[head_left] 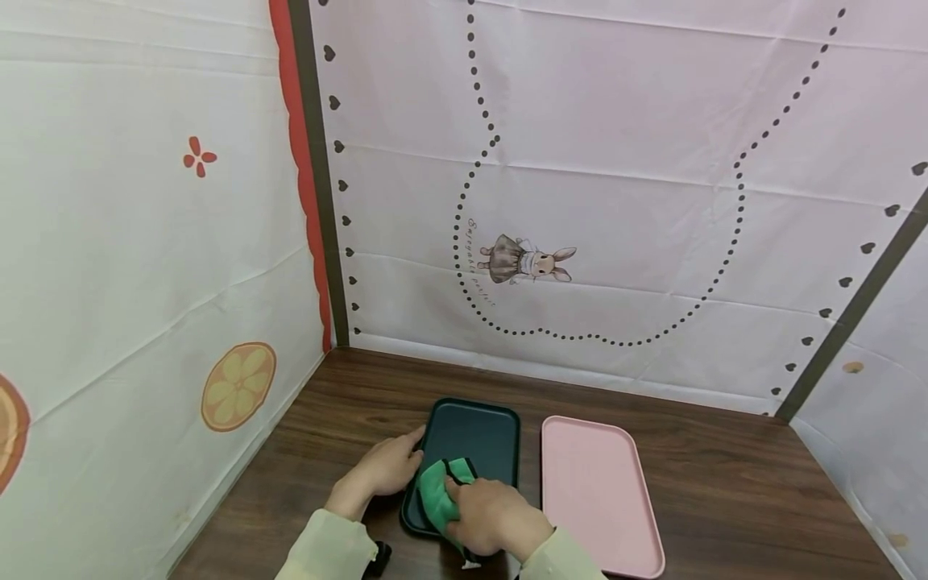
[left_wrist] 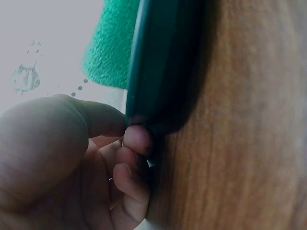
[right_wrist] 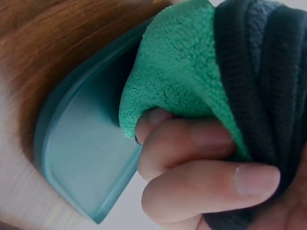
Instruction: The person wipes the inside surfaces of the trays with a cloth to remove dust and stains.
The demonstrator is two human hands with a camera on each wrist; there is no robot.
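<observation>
A dark green tray with a raised rim lies on the wooden table. My left hand is at its left side; in the left wrist view the thumb and curled fingers pinch the tray's rim. My right hand holds a bright green cloth with dark edging over the near part of the tray. Up close in the right wrist view, the fingers curl round the fuzzy, folded cloth. Part of the cloth is hidden under the right hand.
A pink tray lies to the right of the green one, a narrow gap between them. White printed sheets hang as walls at the back, left and right. A small black object shows by the left sleeve.
</observation>
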